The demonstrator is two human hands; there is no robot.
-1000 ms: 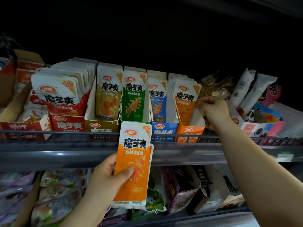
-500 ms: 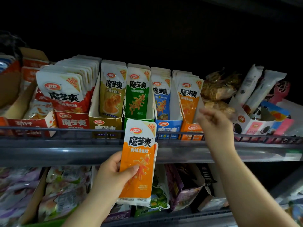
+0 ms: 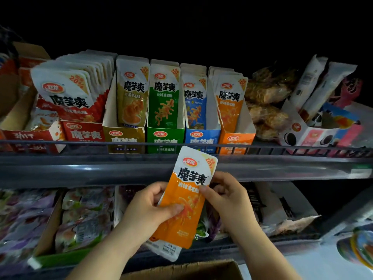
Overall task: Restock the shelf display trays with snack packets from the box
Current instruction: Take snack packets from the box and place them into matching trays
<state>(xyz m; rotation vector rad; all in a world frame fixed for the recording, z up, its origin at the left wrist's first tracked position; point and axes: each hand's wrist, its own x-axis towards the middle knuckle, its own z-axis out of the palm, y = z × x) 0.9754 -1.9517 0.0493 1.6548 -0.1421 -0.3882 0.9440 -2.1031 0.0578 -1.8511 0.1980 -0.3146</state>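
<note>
"Where was the orange packet (image 3: 186,201)?"

"Between the two hands, tilted, with its top leaning toward the right-hand side and overlapping the shelf's grey front edge (image 3: 80,170). The left hand (image 3: 145,213) gripped its lower half, thumb across the front and fingers curled behind. The right hand (image 3: 227,196) pinched its right edge, thumb on the printed face."

"And the trays?"

"The orange tray (image 3: 237,139) stood above the right hand, behind the wire rail (image 3: 80,142), with matching packets (image 3: 230,102) upright inside. The blue tray (image 3: 201,136) sat straight above the held packet's top, and the green tray (image 3: 165,136) was above the left hand's thumb."

"The box?"

"A cardboard box (image 3: 181,269) showed below both wrists, at the bottom edge. I couldn't see what it held."
</note>
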